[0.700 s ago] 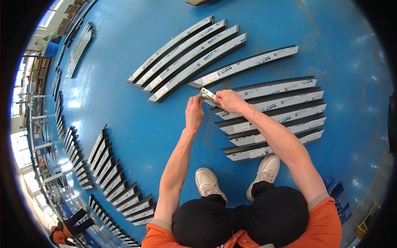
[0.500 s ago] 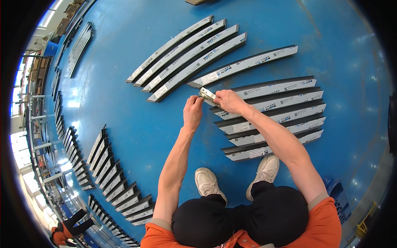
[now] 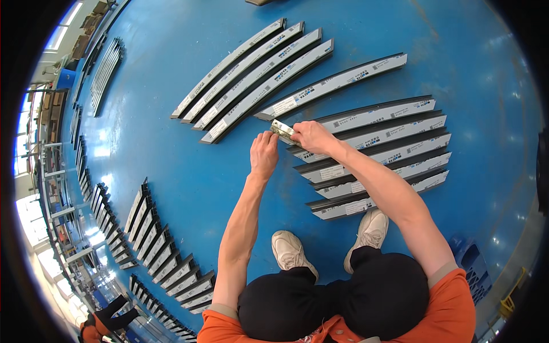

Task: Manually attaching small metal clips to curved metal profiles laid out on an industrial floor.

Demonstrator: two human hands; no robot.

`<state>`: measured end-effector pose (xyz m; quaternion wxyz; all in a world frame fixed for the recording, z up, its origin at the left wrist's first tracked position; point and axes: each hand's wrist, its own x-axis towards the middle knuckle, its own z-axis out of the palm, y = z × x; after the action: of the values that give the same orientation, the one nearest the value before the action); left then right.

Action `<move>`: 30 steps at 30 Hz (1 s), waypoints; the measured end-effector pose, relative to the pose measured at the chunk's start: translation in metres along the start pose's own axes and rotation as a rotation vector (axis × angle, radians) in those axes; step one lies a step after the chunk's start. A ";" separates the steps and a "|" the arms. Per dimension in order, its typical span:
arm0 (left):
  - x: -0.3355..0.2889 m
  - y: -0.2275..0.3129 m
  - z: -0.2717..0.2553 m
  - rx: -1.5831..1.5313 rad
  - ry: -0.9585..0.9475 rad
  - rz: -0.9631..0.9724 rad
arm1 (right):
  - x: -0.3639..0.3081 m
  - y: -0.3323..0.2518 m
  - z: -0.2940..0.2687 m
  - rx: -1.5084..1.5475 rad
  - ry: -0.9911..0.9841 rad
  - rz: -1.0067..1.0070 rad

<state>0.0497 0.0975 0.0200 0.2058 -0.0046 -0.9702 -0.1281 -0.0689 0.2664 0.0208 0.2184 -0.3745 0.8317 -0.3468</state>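
My right hand (image 3: 313, 137) is closed on a short, silvery metal piece (image 3: 281, 130) with a shiny, block-like end; its exact kind is not clear. The piece lies at the left mitred end of the uppermost profile in the near stack. My left hand (image 3: 264, 153) is just left of the piece, fingers curled and pressed together near its end. Whatever those fingers hold, if anything, is hidden. Beneath and right of my right hand lies a dark-edged frame profile (image 3: 372, 116) with pale printed film. Another single profile (image 3: 337, 84) rests beyond it.
Several film-covered profiles (image 3: 251, 83) lie parallel farther off, and more stacked profiles (image 3: 383, 164) reach down to my shoes (image 3: 369, 228). Rows of profiles (image 3: 166, 254) run along the left. A blue crate (image 3: 473, 266) stands at the lower right. Another person (image 3: 106, 320) is at the lower left.
The view has shifted slightly, so the profiles appear a little displaced. Both hands stay at the same profile end, with the metal piece still in my right hand.
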 end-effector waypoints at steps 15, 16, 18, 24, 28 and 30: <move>-0.007 0.017 0.001 -0.324 0.061 -0.311 | 0.000 0.003 0.000 0.057 0.042 -0.048; -0.007 0.018 0.003 -0.321 0.052 -0.316 | 0.001 0.003 0.001 0.050 0.045 -0.044; -0.006 0.018 0.006 -0.315 0.033 -0.325 | 0.001 0.004 0.002 0.036 0.050 -0.035; -0.008 0.022 0.008 -0.266 0.001 -0.319 | -0.002 -0.001 0.003 0.057 0.044 0.001; -0.037 0.040 -0.003 -0.345 -0.016 -0.385 | -0.009 0.005 0.006 -0.016 0.072 -0.063; -0.034 0.042 -0.008 -0.387 0.003 -0.453 | -0.014 0.001 0.009 0.000 0.076 -0.056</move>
<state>0.0865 0.1379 0.0243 0.1687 0.1731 -0.9037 -0.3535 -0.0550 0.2737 0.0150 0.1767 -0.3844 0.8286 -0.3667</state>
